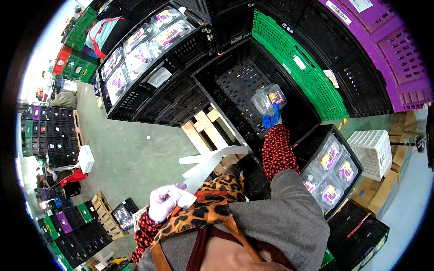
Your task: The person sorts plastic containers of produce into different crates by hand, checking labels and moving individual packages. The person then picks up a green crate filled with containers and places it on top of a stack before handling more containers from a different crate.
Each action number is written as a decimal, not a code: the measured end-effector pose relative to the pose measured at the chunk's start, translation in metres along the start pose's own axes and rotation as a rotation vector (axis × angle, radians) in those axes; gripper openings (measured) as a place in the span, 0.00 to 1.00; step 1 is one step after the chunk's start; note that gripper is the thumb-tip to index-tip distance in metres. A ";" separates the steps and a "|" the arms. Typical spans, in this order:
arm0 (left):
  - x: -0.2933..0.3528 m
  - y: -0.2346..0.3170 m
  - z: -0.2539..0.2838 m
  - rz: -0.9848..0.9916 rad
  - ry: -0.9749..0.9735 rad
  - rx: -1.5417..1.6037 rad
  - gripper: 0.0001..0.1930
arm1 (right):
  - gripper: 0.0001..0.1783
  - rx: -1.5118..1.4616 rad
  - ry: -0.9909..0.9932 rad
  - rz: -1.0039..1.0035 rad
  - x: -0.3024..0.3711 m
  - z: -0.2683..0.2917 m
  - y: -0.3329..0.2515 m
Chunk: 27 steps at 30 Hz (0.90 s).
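My right hand (272,118), in a blue glove, is closed on the near edge of a clear plastic punnet (262,100) with a colourful label on its lid. The punnet is inside a deep black crate (235,74) with a perforated floor; whether it touches that floor I cannot tell. At the lower left, my left hand (163,202) wears a pale thin glove and pinches a long white paper strip (203,169). This strip trails away to the right in several lengths, reaching the crate's near side. What the punnet contains is hard to make out.
Labelled punnets fill a black crate (156,61) on a stack at the upper left and another crate (332,169) at my right. Green (300,63) and purple (384,49) crates stand beyond. A wooden pallet (203,131) and a white basket (370,151) are nearby.
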<state>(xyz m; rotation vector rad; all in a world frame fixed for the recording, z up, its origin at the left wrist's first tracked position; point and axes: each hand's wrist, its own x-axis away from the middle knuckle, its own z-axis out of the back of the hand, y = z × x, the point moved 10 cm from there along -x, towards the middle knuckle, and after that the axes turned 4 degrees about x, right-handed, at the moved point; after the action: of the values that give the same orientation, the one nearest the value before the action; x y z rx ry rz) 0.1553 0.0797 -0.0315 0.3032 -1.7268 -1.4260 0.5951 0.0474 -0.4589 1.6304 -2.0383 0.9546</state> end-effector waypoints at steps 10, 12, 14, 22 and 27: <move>-0.040 -0.001 0.037 -0.329 -0.125 -0.022 0.03 | 0.45 -0.022 -0.558 0.133 0.244 -0.174 0.081; -0.042 0.019 0.022 -0.456 -0.236 0.019 0.03 | 0.50 0.017 -0.735 0.126 0.291 -0.196 0.121; -0.037 0.034 0.009 -0.400 -0.320 0.023 0.05 | 0.52 -0.043 -0.610 0.146 0.335 -0.209 0.156; 0.000 0.024 -0.019 -0.265 -0.634 0.368 0.08 | 0.33 -0.073 -0.756 0.043 0.443 -0.260 0.279; 0.004 -0.012 -0.021 -0.158 -0.583 0.307 0.15 | 0.29 -0.065 -0.465 0.197 0.450 -0.235 0.313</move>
<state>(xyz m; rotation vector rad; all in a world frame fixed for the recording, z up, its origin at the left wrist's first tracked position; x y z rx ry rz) 0.1645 0.0587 -0.0410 0.1998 -2.4532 -1.4483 0.1449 -0.0758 -0.0874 1.7665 -2.5434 0.5947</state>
